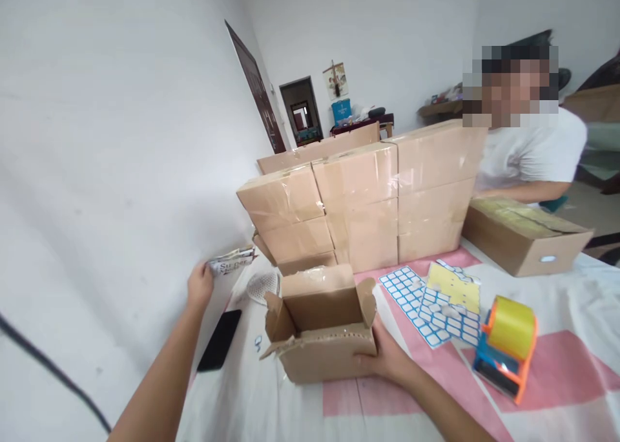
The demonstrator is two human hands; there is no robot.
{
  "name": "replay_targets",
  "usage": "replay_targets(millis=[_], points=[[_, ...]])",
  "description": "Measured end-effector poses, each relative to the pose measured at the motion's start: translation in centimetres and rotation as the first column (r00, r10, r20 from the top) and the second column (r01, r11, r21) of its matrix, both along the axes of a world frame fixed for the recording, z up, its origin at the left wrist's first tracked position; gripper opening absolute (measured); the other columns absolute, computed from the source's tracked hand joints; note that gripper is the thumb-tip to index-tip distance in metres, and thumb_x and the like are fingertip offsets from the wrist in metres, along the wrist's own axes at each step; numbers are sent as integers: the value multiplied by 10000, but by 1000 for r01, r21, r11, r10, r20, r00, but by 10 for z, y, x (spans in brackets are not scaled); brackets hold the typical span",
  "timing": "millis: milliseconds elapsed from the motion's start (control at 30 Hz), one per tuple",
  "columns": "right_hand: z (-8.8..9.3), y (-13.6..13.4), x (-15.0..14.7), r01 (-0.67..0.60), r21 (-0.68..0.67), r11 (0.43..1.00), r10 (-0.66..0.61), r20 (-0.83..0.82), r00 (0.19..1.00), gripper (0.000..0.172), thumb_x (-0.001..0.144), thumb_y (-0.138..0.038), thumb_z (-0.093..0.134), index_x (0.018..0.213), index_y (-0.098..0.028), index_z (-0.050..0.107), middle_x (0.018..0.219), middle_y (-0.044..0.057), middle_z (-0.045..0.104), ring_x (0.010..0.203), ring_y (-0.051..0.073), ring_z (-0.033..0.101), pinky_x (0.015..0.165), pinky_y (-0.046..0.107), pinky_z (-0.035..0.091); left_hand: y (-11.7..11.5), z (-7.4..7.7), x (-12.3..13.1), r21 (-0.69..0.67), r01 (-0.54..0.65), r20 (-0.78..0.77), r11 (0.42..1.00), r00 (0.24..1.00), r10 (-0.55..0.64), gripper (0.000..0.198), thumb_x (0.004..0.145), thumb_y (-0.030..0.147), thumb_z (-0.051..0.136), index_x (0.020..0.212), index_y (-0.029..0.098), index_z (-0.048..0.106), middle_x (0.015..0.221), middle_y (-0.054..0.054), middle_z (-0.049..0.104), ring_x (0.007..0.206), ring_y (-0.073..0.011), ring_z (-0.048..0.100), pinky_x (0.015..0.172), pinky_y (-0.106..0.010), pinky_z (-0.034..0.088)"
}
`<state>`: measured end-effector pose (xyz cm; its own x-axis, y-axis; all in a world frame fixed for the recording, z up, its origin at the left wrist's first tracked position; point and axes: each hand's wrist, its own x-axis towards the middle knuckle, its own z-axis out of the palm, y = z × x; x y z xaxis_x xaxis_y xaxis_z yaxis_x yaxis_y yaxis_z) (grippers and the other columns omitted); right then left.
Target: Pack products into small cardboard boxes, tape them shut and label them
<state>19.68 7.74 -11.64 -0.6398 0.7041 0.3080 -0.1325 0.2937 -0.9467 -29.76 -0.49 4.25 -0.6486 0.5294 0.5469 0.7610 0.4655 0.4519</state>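
An open cardboard box (329,358) stands on the cloth-covered table in front of me, its flaps up and its inside showing bare cardboard. My right hand (385,355) grips the box's right end, thumb on the front wall and fingers behind. Off to the left, near the wall, my left hand (200,285) is closed on a printed plastic packet (231,262) with dark lettering. A black phone (220,340) lies just below that hand. Between the packet and the box sits a white mesh item (263,287).
Stacked taped cartons (363,203) form a wall behind the box. Label sheets (411,303), a yellow card (453,285) and a tape dispenser (507,345) lie to the right. A closed carton (537,242) stands beyond, beside a person in a white shirt (547,148).
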Motion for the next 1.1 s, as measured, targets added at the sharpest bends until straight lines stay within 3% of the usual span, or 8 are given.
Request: replay_targets(millis=[300, 433, 533, 600, 667, 767, 933, 1100], points=[[29, -10, 41, -110, -85, 990, 94, -171, 981, 892, 895, -686, 531, 1623, -304, 185, 1697, 63, 221, 1574, 301, 160, 1263, 510, 178, -86, 66, 164, 340, 328, -296, 881, 927, -230, 328, 1006, 243, 368, 1217, 236, 619, 1309, -65, 641, 1379, -223, 512, 1195, -428, 378], [120, -21, 65, 123, 185, 975, -57, -326, 944, 750, 943, -574, 585, 1591, -341, 288, 1669, 21, 303, 1558, 271, 225, 1279, 472, 153, -96, 68, 229, 424, 503, -312, 753, 862, -400, 308, 1018, 248, 385, 1196, 251, 636, 1325, -52, 640, 1390, -236, 511, 1196, -453, 386], [198, -14, 49, -101, 318, 943, 108, -7, 994, 595, 949, -484, 620, 1507, -353, 460, 1620, -16, 390, 1555, 272, 231, 1251, 480, 221, -87, 54, 261, 473, 647, -190, 599, 738, -648, 255, 1010, 288, 448, 1136, 252, 666, 1307, -44, 660, 1416, -247, 484, 1231, -477, 329], [226, -1, 22, -295, 167, 941, 257, 218, 941, 689, 870, -446, 715, 1500, -312, 471, 1566, 21, 469, 1490, 281, 369, 1197, 470, 328, -77, 38, 276, 464, 701, -91, 541, 645, -758, 239, 1001, 326, 474, 1097, 245, 677, 1282, -53, 685, 1397, -255, 508, 1212, -480, 359], [230, 13, -4, -419, -131, 899, 434, 404, 805, 774, 756, -370, 820, 1460, -263, 517, 1414, 73, 615, 1304, 261, 582, 1066, 404, 480, -69, 19, 288, 453, 725, -25, 519, 592, -806, 250, 998, 349, 474, 1058, 229, 685, 1258, -75, 702, 1357, -272, 549, 1166, -486, 418], [208, 20, -29, -434, -274, 858, 513, 474, 715, 632, 675, -379, 851, 1233, -149, 666, 1009, 94, 758, 869, 227, 732, 756, 342, 589, -63, -6, 295, 493, 721, 7, 487, 557, -831, 263, 1004, 357, 452, 1018, 216, 673, 1199, -92, 719, 1324, -279, 580, 1132, -492, 453], [172, 9, -33, -417, -200, 886, 463, 416, 783, 452, 759, -489, 769, 1020, -128, 689, 936, 96, 746, 817, 198, 723, 725, 303, 584, -70, -26, 284, 548, 680, -3, 487, 584, -812, 289, 985, 408, 489, 971, 222, 709, 1153, -90, 736, 1238, -278, 639, 1104, -478, 483], [185, 23, -40, -263, 62, 963, 221, 380, 898, 423, 900, -491, 629, 1134, -140, 605, 981, 92, 720, 767, 184, 680, 659, 290, 540, -92, -61, 255, 723, 312, 77, 617, 851, -520, 349, 957, 362, 569, 1278, 236, 621, 1300, -104, 667, 1258, -249, 599, 1039, -423, 497]])
